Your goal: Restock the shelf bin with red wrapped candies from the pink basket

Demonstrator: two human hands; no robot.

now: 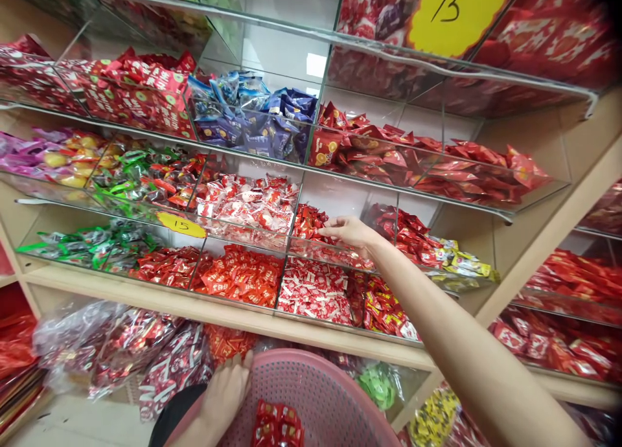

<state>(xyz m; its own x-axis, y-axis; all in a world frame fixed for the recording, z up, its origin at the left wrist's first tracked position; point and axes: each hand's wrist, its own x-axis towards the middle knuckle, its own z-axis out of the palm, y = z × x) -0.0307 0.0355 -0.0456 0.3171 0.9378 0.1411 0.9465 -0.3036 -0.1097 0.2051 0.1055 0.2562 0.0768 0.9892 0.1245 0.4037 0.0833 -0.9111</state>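
Observation:
My left hand grips the rim of a pink perforated plastic basket at the bottom of the view. Inside the basket lies a clump of red-wrapped candies. With its arm stretched toward the shelf, my right hand is over a clear compartment of small red-wrapped candies. Its fingers are extended to the left, apart from one another in part, and nothing shows in them. The palm side is hidden. A clear front panel runs just below that hand.
Clear bins of wrapped sweets fill the wooden shelf. Red-and-white candies lie left of my right hand, yellow packets to its right. A clear upper shelf edge passes above. Plastic bags of sweets stand on the floor.

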